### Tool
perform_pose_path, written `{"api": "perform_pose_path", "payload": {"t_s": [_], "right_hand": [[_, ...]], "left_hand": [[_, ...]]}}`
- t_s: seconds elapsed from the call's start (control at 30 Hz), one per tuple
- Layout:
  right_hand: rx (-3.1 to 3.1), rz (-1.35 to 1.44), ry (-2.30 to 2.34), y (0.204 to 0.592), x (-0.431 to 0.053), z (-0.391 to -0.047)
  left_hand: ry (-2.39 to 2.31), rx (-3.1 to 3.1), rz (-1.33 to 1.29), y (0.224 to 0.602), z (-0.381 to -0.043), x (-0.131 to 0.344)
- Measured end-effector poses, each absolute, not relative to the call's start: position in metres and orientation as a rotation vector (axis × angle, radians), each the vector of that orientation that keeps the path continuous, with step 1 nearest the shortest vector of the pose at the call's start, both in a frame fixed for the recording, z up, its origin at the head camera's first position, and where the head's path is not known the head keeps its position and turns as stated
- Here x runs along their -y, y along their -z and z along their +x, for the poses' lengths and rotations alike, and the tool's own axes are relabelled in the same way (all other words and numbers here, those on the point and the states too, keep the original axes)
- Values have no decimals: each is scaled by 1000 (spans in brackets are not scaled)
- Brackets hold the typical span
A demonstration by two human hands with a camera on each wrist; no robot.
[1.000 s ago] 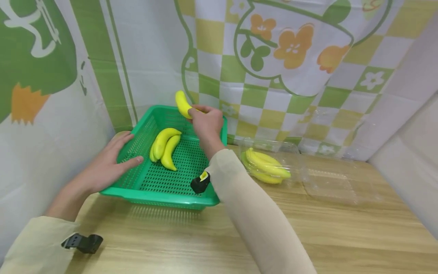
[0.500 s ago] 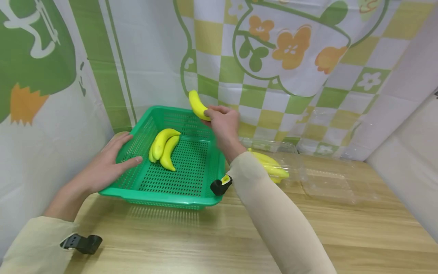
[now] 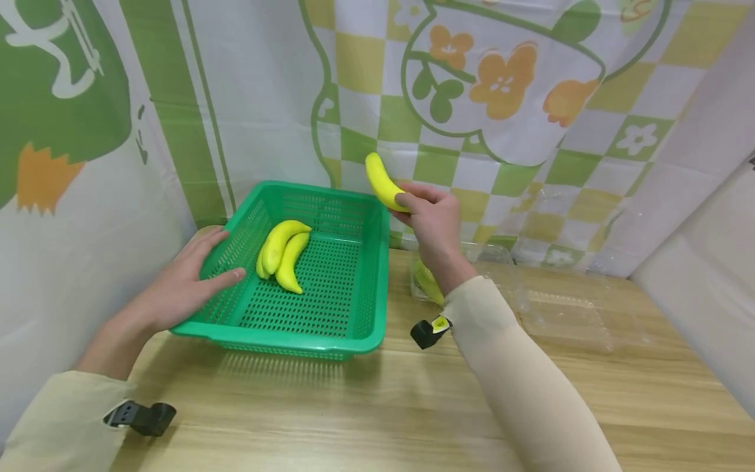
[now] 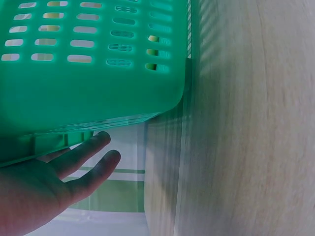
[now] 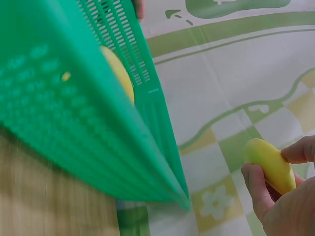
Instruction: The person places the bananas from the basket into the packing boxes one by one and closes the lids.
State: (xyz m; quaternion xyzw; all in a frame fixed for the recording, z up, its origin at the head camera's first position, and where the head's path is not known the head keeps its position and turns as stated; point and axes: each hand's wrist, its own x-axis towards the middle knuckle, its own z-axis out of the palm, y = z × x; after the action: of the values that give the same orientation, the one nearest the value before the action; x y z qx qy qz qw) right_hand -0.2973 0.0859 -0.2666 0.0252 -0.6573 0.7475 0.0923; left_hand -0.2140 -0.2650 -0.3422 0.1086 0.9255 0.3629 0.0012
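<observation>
My right hand (image 3: 436, 226) pinches a yellow banana (image 3: 380, 180) between thumb and fingers, above and just outside the right rim of a green perforated basket (image 3: 289, 342). The right wrist view shows the same banana (image 5: 270, 164) tilted in the fingertips. Inside the basket, a small group of bananas (image 3: 282, 248) lies toward the left side. My left hand (image 3: 177, 285) rests at the basket's left rim, its thumb extending over the inside. Seen from the left wrist, that hand's fingers (image 4: 91, 169) stretch out loosely beneath the rim, outside the wall.
Right of the basket stands a clear plastic clamshell box (image 3: 495, 259), partly covered by my right forearm, with a yellow banana (image 3: 427, 282) showing in it. Its transparent lid (image 3: 566, 314) lies opened to the right. A patterned curtain (image 3: 360, 65) hangs behind the wooden table (image 3: 330, 419).
My right hand has moved right with the banana, from over the basket to beyond its right rim, now in front of the clamshell box. The left hand and basket stay put.
</observation>
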Motion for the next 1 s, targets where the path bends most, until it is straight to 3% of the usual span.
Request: {"api": "perform_pose_path", "payload": {"t_s": [1.0], "right_hand": [[1849,-98,-2200,281,-221,-250]], "left_hand": [[-1134,-2916,345,341,-213,262]]}}
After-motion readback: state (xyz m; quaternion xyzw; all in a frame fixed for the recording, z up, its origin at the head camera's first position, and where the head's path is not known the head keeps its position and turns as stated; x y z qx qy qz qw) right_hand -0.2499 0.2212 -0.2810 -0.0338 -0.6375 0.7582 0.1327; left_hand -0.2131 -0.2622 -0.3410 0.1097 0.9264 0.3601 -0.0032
